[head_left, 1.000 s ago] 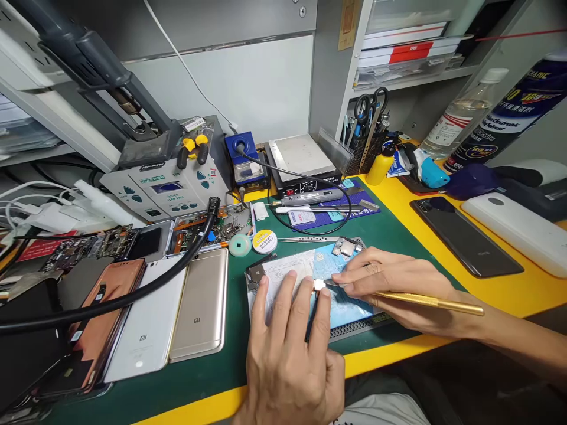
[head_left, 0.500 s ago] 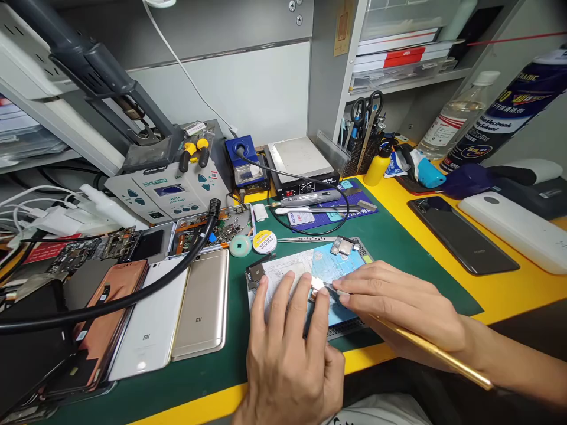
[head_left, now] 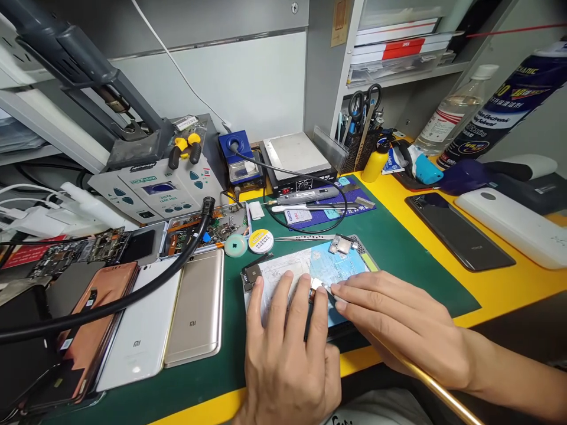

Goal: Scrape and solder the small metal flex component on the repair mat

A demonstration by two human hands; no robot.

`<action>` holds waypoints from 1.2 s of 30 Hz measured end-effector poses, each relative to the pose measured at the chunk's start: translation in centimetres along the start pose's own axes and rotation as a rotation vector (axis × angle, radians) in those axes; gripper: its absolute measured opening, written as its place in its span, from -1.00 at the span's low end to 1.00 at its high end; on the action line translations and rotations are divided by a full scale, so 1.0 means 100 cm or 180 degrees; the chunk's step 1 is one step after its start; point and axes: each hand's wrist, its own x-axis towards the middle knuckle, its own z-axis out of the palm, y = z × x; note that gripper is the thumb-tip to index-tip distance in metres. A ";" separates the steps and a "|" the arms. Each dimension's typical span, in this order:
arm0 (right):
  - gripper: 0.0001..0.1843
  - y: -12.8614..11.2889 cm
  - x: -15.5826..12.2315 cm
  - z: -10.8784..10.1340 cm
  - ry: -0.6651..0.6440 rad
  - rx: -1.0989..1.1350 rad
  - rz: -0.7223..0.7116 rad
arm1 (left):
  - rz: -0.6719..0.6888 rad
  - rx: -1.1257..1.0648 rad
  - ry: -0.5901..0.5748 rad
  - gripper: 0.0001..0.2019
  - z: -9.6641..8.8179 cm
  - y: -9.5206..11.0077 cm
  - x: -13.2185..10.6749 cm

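Observation:
My left hand [head_left: 287,342] lies with fingers spread over a grey-and-blue work plate [head_left: 283,264]. Its index fingertip rests against a small white piece [head_left: 316,284] with a coppery part below it. From the right, my right hand [head_left: 403,321] is closed around a slim gold-handled blade tool [head_left: 436,386]. The tool's metal tip meets or nearly meets the white piece; the exact contact is too small to make out. A small silver shielded part [head_left: 342,244] sits at the plate's far edge. At the plate's left corner lies a black part [head_left: 252,276].
Several phones, including a gold one [head_left: 197,310], lie to the left beneath a black hose [head_left: 155,289]. Behind the plate are tweezers [head_left: 305,238], a round yellow-and-white tin [head_left: 261,241] and a soldering-iron cable [head_left: 305,174]. A dark phone [head_left: 460,230] is on the right.
The camera view has shifted slightly, so the bench appears moved left. The gold handle sits a little lower at its rear end. Both hands stay at the white piece.

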 end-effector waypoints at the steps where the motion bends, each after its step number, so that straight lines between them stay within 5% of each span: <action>1: -0.71 -0.001 0.000 0.000 -0.0002 -0.0007 -0.0005 | -0.0001 -0.0003 0.0001 -0.57 0.000 0.000 0.000; 16: -0.73 -0.018 0.010 0.002 0.0128 -0.0398 0.0168 | 0.0053 -0.0001 -0.0040 -0.55 0.001 -0.003 -0.002; 29: -0.73 0.007 0.012 -0.008 -0.0081 0.0031 0.0051 | 0.0021 -0.0039 -0.0033 -0.54 0.000 -0.003 -0.001; 36: -0.76 -0.002 0.013 0.000 0.0054 -0.0169 0.0107 | 0.0035 0.0004 -0.0049 -0.52 0.002 -0.003 -0.001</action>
